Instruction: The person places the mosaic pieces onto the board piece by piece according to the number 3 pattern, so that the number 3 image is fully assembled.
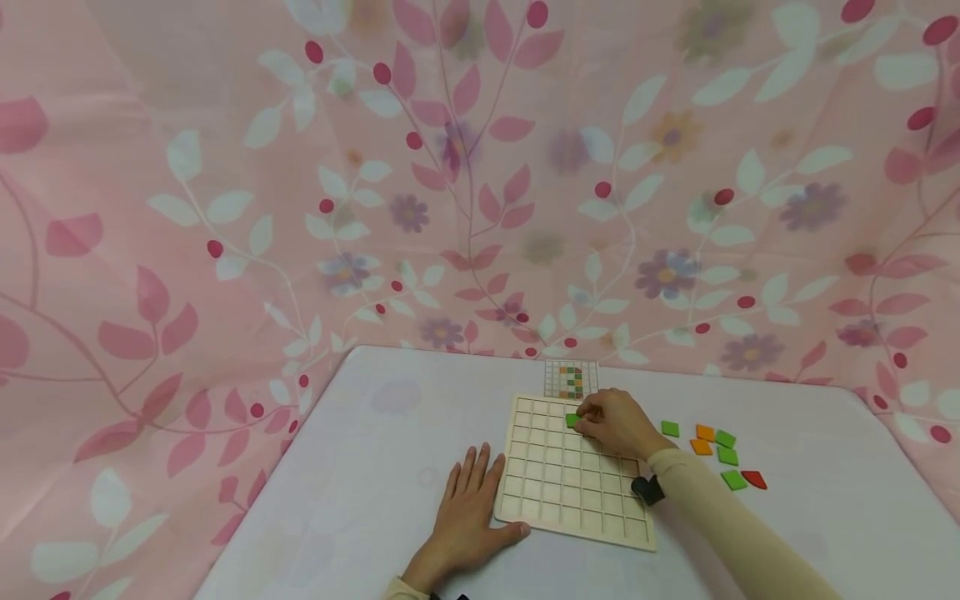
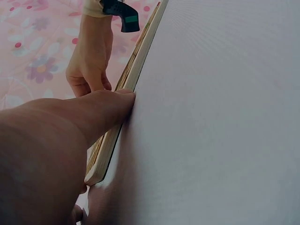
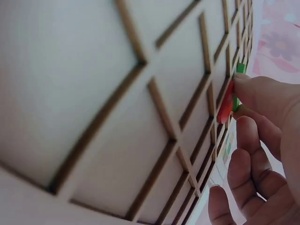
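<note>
Pink floral cloth (image 1: 420,275) behind, white table (image 1: 337,475) below. Right hand (image 1: 621,425), right of center in head view, pinches a green tile (image 1: 573,420) between thumb and finger, over the board's (image 1: 537,488) upper part. Tile looks light, stiff, probably a bit slippery; best held by opposite edges. Red tile (image 3: 225,105) just beside it, right side of right wrist view. Left hand (image 1: 468,517), lower center: fingers straight, spread, nothing held, thumb touching board edge. Pattern card (image 1: 552,380) above board; loose green tiles (image 1: 727,456), orange tiles (image 1: 705,432), red piece (image 1: 754,479) at right.
</note>
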The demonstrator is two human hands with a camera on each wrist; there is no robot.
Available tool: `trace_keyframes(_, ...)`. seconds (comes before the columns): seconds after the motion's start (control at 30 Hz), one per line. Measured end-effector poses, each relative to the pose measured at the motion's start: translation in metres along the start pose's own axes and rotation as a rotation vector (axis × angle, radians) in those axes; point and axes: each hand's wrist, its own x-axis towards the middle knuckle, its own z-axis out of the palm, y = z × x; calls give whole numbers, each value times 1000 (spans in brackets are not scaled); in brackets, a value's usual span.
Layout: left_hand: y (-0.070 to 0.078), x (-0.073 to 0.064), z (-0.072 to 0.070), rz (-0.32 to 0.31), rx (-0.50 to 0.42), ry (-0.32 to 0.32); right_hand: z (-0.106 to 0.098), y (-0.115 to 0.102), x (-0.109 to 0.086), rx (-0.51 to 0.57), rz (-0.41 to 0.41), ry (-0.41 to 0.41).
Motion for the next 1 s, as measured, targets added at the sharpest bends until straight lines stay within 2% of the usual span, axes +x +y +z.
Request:
trace_keyframes(0.27, 1, -2, 0, 11, -9, 9, 1, 1, 0, 83, 66, -40)
trace_keyframes(0.47, 0, 0, -1, 21, -19, 16, 3, 1, -1, 122, 77, -37)
trace_keyframes(1.0, 0, 0, 0, 2, 2, 2, 4, 4, -1, 85, 50, -49)
